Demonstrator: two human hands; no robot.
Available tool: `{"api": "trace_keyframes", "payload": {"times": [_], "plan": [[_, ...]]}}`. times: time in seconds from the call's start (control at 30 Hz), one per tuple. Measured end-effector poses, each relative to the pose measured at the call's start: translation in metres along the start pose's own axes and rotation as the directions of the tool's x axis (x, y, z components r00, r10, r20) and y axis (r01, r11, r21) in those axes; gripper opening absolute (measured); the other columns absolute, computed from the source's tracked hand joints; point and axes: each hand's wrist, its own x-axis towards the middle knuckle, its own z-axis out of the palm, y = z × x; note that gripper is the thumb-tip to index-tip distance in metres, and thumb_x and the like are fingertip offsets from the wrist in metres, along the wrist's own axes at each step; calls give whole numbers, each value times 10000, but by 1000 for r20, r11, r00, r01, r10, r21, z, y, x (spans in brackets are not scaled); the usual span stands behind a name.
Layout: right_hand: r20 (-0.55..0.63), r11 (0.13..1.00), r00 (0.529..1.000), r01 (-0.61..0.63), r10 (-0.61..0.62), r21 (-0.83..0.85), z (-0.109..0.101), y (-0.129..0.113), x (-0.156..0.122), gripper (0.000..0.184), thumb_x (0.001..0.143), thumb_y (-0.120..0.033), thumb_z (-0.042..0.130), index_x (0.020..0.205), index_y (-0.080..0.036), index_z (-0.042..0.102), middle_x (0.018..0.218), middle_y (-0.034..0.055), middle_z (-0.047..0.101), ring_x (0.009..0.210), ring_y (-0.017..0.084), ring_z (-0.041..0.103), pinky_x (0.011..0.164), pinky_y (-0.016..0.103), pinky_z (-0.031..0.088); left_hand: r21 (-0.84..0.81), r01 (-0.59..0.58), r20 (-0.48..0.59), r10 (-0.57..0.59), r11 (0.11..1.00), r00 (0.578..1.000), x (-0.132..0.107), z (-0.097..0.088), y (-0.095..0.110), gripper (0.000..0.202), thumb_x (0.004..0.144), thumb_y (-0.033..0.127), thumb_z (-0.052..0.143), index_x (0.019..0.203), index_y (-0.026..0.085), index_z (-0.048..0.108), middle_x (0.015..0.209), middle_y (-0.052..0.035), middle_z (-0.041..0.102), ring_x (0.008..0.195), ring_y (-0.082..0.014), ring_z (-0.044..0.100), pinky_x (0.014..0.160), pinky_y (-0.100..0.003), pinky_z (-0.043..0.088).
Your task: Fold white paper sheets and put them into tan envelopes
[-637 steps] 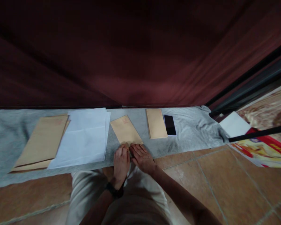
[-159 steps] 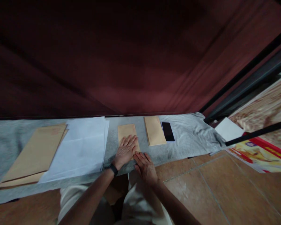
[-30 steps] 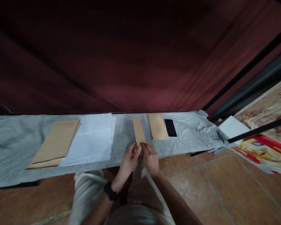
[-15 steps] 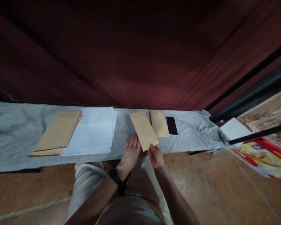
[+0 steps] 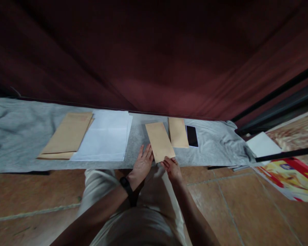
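Observation:
A small brown paper envelope lies tilted in front of me, above the grey cloth. My right hand pinches its near right corner between thumb and fingers. Beside its left edge rests my left hand, fingers stretched out and spread, palm down near the cloth's front edge; the fingertips come close to the envelope, and whether they touch it I cannot tell. Just right of the held envelope is a small stack of similar envelopes. A dark-screened phone lies next to that stack.
The long surface is covered with grey cloth. On the left lie white paper sheets and larger brown envelopes. A dark red curtain hangs behind. At right are black bars and a red-and-yellow box.
The view has shifted and turned slightly. My right hand keeps its pinch on the envelope, which is angled a little differently. My left hand's fingers have spread and turned toward the envelope's edge.

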Motion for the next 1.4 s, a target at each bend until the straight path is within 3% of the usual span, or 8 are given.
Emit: {"api": "trace_keyframes", "payload": {"times": [0.3,0.63,1.17,1.3,1.4], "plan": [[-40,998,997,69,-68,6,2,0,-1,444,480,-300,929,664,-214,534,633,-38,687,596,150,675,636,301,602,-85,-21,-27,19,996,999,-6,13,4,610,863,20,369,1457,86,493,1558,-179,447,1530,-272,246,1253,-556,219],[-14,997,997,73,-73,-25,2,0,1,382,549,-304,909,728,-204,587,694,-21,707,642,159,695,674,315,607,-51,-39,89,43,998,995,-6,17,6,543,877,11,337,1385,-22,525,1482,-266,501,1439,-301,430,1220,-502,319],[4,999,1000,-1,1,-49,1,-2,2,372,557,-280,916,707,-206,584,667,2,711,620,188,717,611,316,614,-89,-58,32,61,994,998,-7,20,4,564,850,4,356,1384,12,536,1450,-248,546,1427,-282,450,1214,-496,321],[7,999,1000,8,-8,-52,1,-3,1,373,577,-285,913,693,-209,567,651,-5,699,621,177,714,622,301,613,-153,-23,31,28,988,999,-8,17,1,569,865,10,351,1404,76,521,1436,-213,567,1380,-269,498,1165,-502,378],[22,999,1000,16,-15,-42,2,-1,2,373,582,-299,916,692,-207,572,668,2,702,643,181,719,636,302,616,-338,23,16,-19,941,1000,-6,12,-1,487,880,34,396,1316,140,587,1334,-153,638,1249,-239,589,1094,-448,456]]}}
